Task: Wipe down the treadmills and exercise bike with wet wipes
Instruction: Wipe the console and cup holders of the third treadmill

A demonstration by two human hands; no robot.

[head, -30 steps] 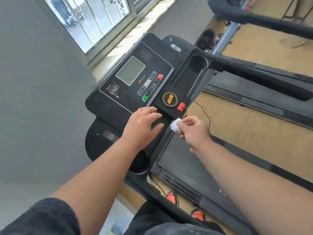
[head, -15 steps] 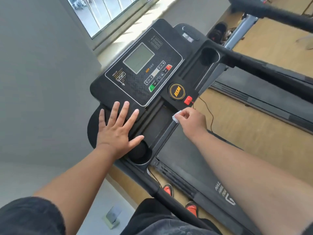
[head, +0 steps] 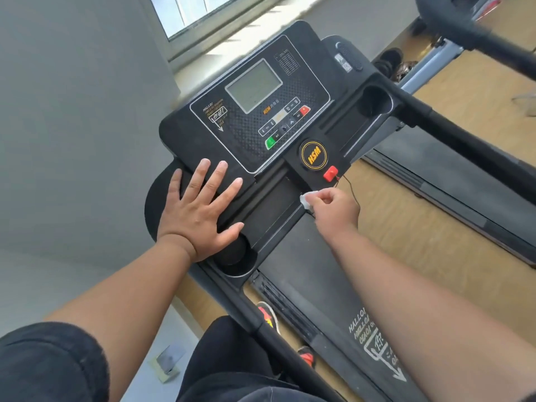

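The black treadmill console (head: 255, 134) fills the middle of the view, with a grey screen, buttons and a round yellow logo. My left hand (head: 200, 210) lies flat with spread fingers on the console's lower left edge, beside a cup holder (head: 235, 256). My right hand (head: 333, 210) pinches a small white wet wipe (head: 307, 198) and presses it on the console's near edge, just below the red safety key (head: 330, 173). The treadmill belt (head: 319, 285) runs below my right arm.
A second treadmill (head: 464, 184) stands to the right across a strip of wooden floor. A black handrail (head: 478, 30) crosses the top right. A grey wall is on the left and a window (head: 197, 13) at the top. My shoes (head: 268, 314) show under the near handrail.
My left hand slid from the console's middle to its lower left edge and spread flat. My right hand brought the wipe up onto the console edge under the red key.
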